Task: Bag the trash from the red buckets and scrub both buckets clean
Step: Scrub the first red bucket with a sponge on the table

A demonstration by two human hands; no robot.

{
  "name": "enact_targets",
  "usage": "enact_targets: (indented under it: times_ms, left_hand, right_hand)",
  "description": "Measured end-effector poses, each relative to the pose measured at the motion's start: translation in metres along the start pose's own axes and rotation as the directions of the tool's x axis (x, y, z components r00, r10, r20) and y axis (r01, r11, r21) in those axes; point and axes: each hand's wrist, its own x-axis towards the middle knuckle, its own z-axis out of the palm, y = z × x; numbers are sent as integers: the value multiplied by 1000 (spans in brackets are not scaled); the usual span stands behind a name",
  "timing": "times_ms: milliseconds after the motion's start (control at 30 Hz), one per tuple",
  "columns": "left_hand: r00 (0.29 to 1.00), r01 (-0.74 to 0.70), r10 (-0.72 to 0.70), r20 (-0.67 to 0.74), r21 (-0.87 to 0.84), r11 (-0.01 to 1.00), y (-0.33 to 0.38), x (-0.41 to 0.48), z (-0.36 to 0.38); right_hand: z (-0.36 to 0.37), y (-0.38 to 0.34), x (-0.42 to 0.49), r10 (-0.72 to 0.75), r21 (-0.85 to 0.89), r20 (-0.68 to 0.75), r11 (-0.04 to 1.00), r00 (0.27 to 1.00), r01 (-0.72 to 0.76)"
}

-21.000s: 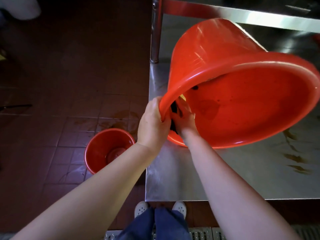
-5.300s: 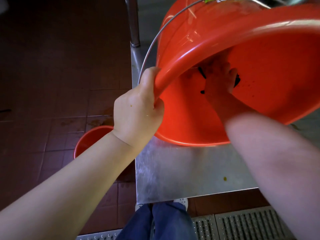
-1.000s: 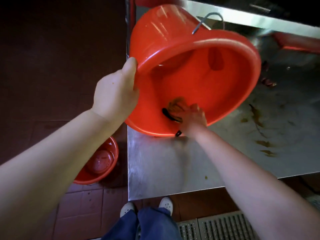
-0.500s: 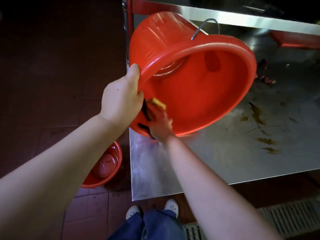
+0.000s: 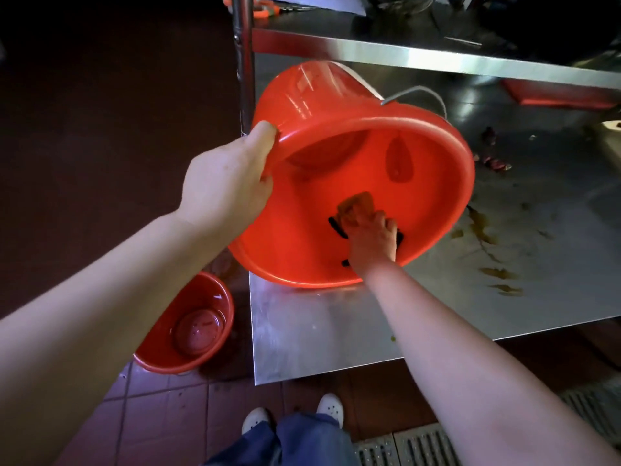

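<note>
A large red bucket [image 5: 336, 102] lies tilted on its side on the steel table [image 5: 336, 331], its mouth facing me and its wire handle hanging behind. My left hand [image 5: 228, 176] grips the rim at the upper left. My right hand [image 5: 373, 240] is inside the bucket near the lower wall, pressing a yellow sponge [image 5: 356, 208] with a dark scrub side against the red plastic. A second, smaller red bucket [image 5: 188, 324] stands upright on the tiled floor left of the table, with a little water in it.
Brown smears [image 5: 484, 230] and small scraps [image 5: 494, 159] lie on the table to the right of the bucket. A steel post [image 5: 245, 62] rises at the table's left corner under an upper shelf [image 5: 437, 58]. A floor drain grate [image 5: 420, 445] lies by my feet.
My right hand with the sponge has slid from the rim near my left hand to the right along the bucket's lower inner wall. The left hand keeps its grip on the rim.
</note>
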Motion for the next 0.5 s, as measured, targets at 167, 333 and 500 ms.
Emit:
enact_targets:
  times_ms: [167,333,500]
  left_hand:
    - [891,448,-450,55,-255,857,-4,-38,30]
    - [801,595,-516,304,-316,739,3,-75,71]
    - [863,504,-441,245,-371,780,13,-64,69]
  right_hand:
    - [9,-18,-11,112,202,31,972,993,-116]
    - [3,-43,-23,78,611,191,770,978,-181]
    - [-3,-76,-51,-82,958,-27,282,996,49]
